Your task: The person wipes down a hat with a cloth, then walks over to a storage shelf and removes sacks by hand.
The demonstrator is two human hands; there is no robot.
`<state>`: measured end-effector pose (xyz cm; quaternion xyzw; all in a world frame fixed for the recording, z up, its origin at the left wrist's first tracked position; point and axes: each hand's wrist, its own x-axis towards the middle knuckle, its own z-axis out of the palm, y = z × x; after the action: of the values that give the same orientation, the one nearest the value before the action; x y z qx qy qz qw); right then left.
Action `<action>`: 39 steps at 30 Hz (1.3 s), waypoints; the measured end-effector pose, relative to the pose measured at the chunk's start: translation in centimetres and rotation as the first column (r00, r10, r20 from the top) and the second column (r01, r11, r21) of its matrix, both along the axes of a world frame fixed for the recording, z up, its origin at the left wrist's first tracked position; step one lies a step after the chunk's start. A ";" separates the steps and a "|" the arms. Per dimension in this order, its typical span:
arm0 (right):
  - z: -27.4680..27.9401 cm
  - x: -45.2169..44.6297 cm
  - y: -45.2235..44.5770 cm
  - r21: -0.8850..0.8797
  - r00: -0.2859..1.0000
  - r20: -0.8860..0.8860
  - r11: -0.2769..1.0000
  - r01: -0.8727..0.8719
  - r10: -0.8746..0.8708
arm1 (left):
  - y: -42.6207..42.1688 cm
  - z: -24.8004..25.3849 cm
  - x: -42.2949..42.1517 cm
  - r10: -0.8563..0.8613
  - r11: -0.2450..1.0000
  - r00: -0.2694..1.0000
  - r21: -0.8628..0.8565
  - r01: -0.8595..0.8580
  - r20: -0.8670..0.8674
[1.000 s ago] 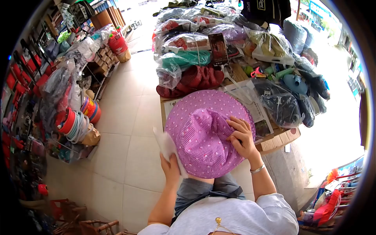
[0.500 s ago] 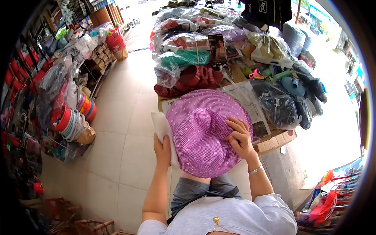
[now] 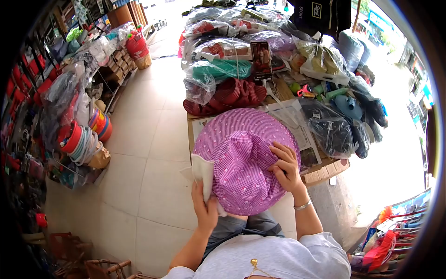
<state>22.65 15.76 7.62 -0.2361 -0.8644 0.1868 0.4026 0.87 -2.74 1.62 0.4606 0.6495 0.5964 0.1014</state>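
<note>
And here was the right hand (image 3: 287,168), fingers curled into the side of the crown, its grip narrow and closed on the fabric of the purple hat (image 3: 246,162)! Over on the other flank, the left hand (image 3: 204,209) had its thumb and fingers around a folded white cloth (image 3: 203,174), pressed up against the hat's left edge. The step in hand looked to be cloth against brim, with the right hand steadying; any stroke of that cloth would call for a firm hold on the crown, since the material seemed soft enough to give. And what a surface: fine checks, pale dots scattered all over, a broad round brim, the crown slumped into deep creases. The cloth looked thick and matte, one corner flaring loose. The hat sat in front of the person's lap, its far side overlapping the near edge of the bench (image 3: 281,88); whether it rested there, the view could not tell. Just beyond lay dark red sandals (image 3: 237,95), ribbed and glossy, then a green bundle (image 3: 220,69) in crinkled clear plastic. To the right, flat printed paper (image 3: 304,130) met dark wrapped goods (image 3: 332,135), and smooth pale floor tiles (image 3: 162,186) stretched away left.
</note>
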 end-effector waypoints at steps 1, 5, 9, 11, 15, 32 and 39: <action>0.0 0.0 0.0 -0.001 1.000 0.001 1.000 0.000 0.000 | 0.1 0.1 0.3 0.000 1.000 1.000 -0.001 0.000 0.001; -0.1 0.0 0.1 -0.011 1.000 0.003 1.000 0.001 -0.001 | 1.8 -0.7 -1.4 -0.001 1.000 0.994 0.017 0.003 -0.109; -0.1 -0.1 0.1 0.005 1.000 0.010 1.000 0.016 -0.016 | 6.0 1.0 -5.7 -0.046 0.998 0.987 -0.045 0.054 0.153; -0.1 -0.1 0.0 0.012 1.000 0.010 1.000 0.016 -0.017 | 7.1 1.3 -6.9 -0.081 0.992 0.947 -0.070 0.108 0.311; -0.1 -0.1 0.0 0.004 1.000 0.006 1.000 0.019 -0.019 | 6.9 1.0 -6.8 -0.122 0.991 0.932 -0.017 0.136 0.342; -0.3 0.0 0.2 0.012 1.000 -0.004 1.000 0.014 -0.014 | 5.3 0.8 -4.2 -0.027 0.998 0.999 0.051 0.025 0.037; -0.4 0.0 0.2 0.007 1.000 0.000 1.000 0.017 -0.017 | 5.9 1.0 -5.0 -0.030 0.999 0.918 -0.028 0.045 0.396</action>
<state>22.69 15.91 7.24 -0.2420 -0.8631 0.1803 0.4050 -4.15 3.19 2.58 0.3410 0.6175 0.6631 0.2504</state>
